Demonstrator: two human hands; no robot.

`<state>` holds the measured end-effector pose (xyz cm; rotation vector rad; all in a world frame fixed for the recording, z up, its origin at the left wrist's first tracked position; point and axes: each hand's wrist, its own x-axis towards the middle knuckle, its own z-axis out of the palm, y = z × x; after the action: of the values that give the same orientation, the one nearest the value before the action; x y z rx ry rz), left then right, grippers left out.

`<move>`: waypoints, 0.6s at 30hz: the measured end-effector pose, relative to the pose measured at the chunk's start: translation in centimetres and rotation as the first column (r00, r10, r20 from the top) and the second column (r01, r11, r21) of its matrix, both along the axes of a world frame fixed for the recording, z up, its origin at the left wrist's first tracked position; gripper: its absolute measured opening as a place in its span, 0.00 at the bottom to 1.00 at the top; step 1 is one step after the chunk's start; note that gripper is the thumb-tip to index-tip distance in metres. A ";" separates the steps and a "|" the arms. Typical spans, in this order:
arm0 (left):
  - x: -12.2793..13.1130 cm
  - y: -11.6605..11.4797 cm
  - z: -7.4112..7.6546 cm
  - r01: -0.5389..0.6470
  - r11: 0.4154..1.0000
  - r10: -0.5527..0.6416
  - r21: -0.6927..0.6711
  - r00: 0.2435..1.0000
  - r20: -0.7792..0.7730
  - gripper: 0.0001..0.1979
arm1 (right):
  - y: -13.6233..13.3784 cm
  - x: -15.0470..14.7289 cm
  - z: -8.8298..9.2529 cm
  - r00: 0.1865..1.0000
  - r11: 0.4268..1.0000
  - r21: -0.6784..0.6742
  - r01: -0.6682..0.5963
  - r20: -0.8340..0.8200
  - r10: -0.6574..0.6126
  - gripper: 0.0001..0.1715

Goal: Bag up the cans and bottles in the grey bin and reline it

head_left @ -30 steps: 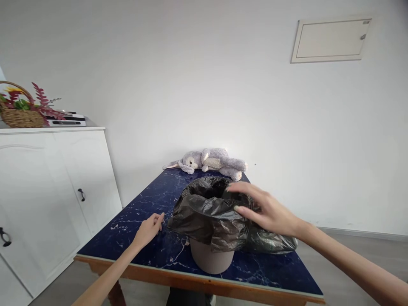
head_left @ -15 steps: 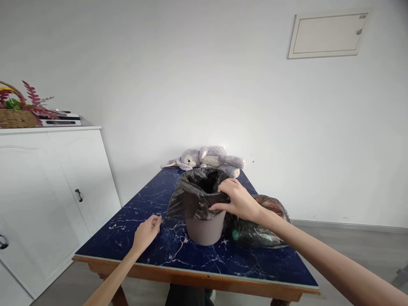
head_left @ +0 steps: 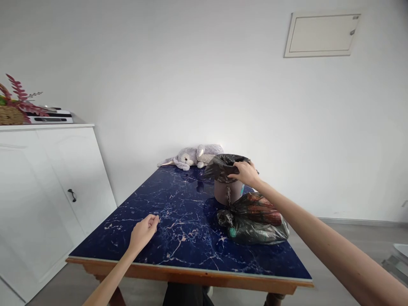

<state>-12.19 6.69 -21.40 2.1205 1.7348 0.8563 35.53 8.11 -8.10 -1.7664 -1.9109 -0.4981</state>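
A grey-brown trash can (head_left: 223, 193) lined with a black garbage bag (head_left: 219, 169) stands at the far right of the table. My right hand (head_left: 246, 173) grips its rim through the liner, thumb outside and fingers over the edge. Nearer to me lies a knotted, filled black plastic bag (head_left: 259, 227), with reddish and green contents showing through. My left hand (head_left: 144, 229) is loosely closed over the left front of the table, with nothing visible in it and touching no object.
The dark blue marbled table (head_left: 172, 204) has a wooden edge. A grey plush rabbit (head_left: 188, 157) lies at its far end, against the wall. To the left stands a white cabinet (head_left: 76, 161) with a wicker basket (head_left: 11, 115) on top.
My right hand has moved the lined trash can from the middle of the table to the far right, behind the knotted bag. My left hand has stayed almost in place.
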 end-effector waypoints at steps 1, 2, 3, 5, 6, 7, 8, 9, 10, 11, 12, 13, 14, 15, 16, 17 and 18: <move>0.0 0.1 -0.1 -0.003 1.000 0.003 -0.003 1.000 0.000 0.25 | 0.0 0.8 0.0 1.000 1.000 0.002 0.026 -0.012 -0.026 0.15; 0.0 0.1 -0.1 -0.004 1.000 0.004 -0.005 1.000 0.000 0.25 | -0.1 1.5 0.0 0.998 0.999 0.007 0.050 -0.027 -0.050 0.15; 0.0 0.2 -0.1 -0.005 1.000 0.005 -0.008 1.000 -0.001 0.25 | -0.3 1.9 -0.1 0.997 0.997 0.018 0.071 -0.044 -0.070 0.15; 0.0 0.2 -0.1 -0.005 1.000 0.005 -0.013 1.000 -0.002 0.25 | -1.1 2.0 -0.2 0.992 0.993 0.062 0.100 -0.079 -0.095 0.17; 0.0 0.1 0.0 -0.004 1.000 0.004 -0.015 1.000 -0.002 0.25 | -1.9 1.5 -0.4 0.991 0.990 0.092 0.110 -0.089 -0.102 0.20; 0.0 0.0 0.1 0.000 1.000 0.000 -0.019 1.000 -0.001 0.25 | -3.1 0.8 -0.7 0.992 0.987 0.128 0.096 -0.098 -0.084 0.23; 0.0 -0.2 0.1 0.008 1.000 -0.008 -0.024 1.000 0.002 0.26 | -4.5 -0.2 -1.2 0.993 0.985 0.160 0.061 -0.106 -0.045 0.26; 0.0 -0.3 0.2 0.020 0.999 -0.020 -0.029 1.000 0.006 0.26 | -6.3 -1.4 -1.9 0.994 0.982 0.190 0.001 -0.104 0.020 0.26; 0.0 -0.6 0.2 0.037 0.999 -0.036 -0.034 0.999 0.013 0.26 | -8.3 -2.8 -2.8 0.972 0.959 0.226 -0.170 -0.124 0.202 0.24; 0.1 -0.9 0.2 0.057 0.998 -0.056 -0.041 0.998 0.021 0.27 | -10.5 -4.3 -3.9 0.918 0.916 0.233 -0.328 -0.149 0.367 0.21; 0.1 -1.1 0.1 0.079 0.996 -0.078 -0.048 0.996 0.030 0.27 | -12.6 -5.8 -5.1 0.855 0.868 0.197 -0.456 -0.174 0.489 0.20; 0.2 -1.4 0.1 0.100 0.994 -0.098 -0.053 0.994 0.040 0.28 | -14.6 -7.3 -6.4 0.791 0.819 0.154 -0.553 -0.211 0.574 0.18; 0.2 -1.7 0.0 0.117 0.992 -0.114 -0.056 0.992 0.050 0.28 | -16.2 -8.7 -7.8 0.740 0.784 0.106 -0.612 -0.275 0.614 0.17; 0.3 -2.0 -0.1 0.129 0.990 -0.125 -0.056 0.990 0.059 0.29 | -17.5 -9.9 -9.1 0.692 0.763 0.090 -0.640 -0.362 0.624 0.15; 0.4 -2.2 -0.1 0.136 0.989 -0.132 -0.053 0.989 0.067 0.29 | -18.3 -11.0 -10.4 0.644 0.755 0.071 -0.652 -0.474 0.600 0.13; 0.5 -2.5 -0.1 0.137 0.989 -0.134 -0.048 0.988 0.073 0.29 | -18.7 -11.8 -11.7 0.586 0.751 0.060 -0.657 -0.585 0.560 0.12; 0.6 -2.7 0.0 0.135 0.990 -0.132 -0.041 0.988 0.077 0.29 | -18.7 -12.5 -12.8 0.528 0.753 0.054 -0.656 -0.680 0.509 0.10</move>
<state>-11.58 4.00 -21.39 2.1193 1.5418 0.8383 23.04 -10.55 -20.91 -1.0285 -1.8727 0.5535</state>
